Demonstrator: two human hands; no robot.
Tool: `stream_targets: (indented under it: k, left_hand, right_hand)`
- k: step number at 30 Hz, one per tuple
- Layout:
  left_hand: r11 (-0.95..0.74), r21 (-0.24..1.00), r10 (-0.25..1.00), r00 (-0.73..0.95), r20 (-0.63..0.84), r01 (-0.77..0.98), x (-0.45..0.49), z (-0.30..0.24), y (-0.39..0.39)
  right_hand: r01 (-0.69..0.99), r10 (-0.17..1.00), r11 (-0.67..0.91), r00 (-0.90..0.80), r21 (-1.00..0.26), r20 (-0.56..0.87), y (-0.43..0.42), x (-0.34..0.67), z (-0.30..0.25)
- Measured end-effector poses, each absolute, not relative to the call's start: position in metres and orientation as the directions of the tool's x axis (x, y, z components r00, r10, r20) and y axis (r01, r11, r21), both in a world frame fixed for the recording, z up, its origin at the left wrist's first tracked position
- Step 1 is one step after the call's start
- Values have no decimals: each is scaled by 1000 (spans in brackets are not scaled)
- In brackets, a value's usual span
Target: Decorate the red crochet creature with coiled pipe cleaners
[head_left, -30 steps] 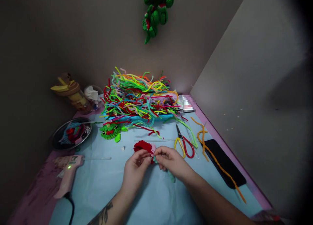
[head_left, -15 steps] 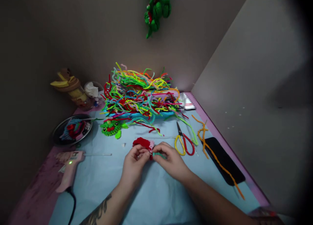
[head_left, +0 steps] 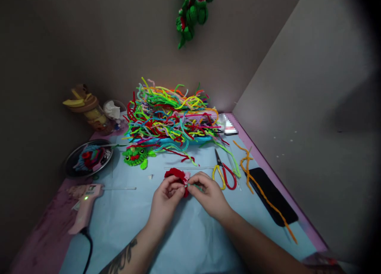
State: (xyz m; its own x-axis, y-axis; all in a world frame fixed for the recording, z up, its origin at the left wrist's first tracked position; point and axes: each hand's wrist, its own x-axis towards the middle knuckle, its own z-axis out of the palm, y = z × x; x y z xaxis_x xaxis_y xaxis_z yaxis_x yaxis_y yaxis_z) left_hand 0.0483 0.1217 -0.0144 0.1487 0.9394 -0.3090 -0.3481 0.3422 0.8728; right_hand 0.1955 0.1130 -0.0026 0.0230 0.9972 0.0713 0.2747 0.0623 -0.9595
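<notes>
From where I stand, in the head view, the left hand (head_left: 168, 194) is clamped on a red fuzzy piece (head_left: 175, 172), which pokes out past its fingers, left of the scissors (head_left: 220, 173). The right hand (head_left: 206, 192) sits just beside the scissors on their near-left side, its fingertips pinched on a teal strand (head_left: 198, 187) against the red piece's pink edge, so the piece lies between both hands. How the strand meets it is hidden by the fingers. Well left of the scissors on the counter (head_left: 44, 234) are a pink glue gun (head_left: 83, 210) and a dark dish (head_left: 70, 163). Right of them, an orange strand (head_left: 269, 202) crosses a black slab (head_left: 275, 190); beyond them spreads a heap of colourful fuzzy strands (head_left: 172, 121).
</notes>
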Motion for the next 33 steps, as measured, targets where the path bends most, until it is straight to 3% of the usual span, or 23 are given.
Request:
stream_targets:
  k: [14, 24, 33]
  left_hand:
    - [266, 900, 964, 128, -235, -346, 48, -18, 121]
    - [221, 946, 975, 41, -217, -238, 47, -15, 118]
    - [291, 857, 955, 74, -287, -424, 45, -14, 124]
  right_hand:
    - [262, 976, 214, -30, -941, 214, 110, 191, 0]
    - [285, 979, 202, -21, -937, 204, 109, 182, 2]
    - [309, 964, 258, -137, -915, 226, 109, 186, 3]
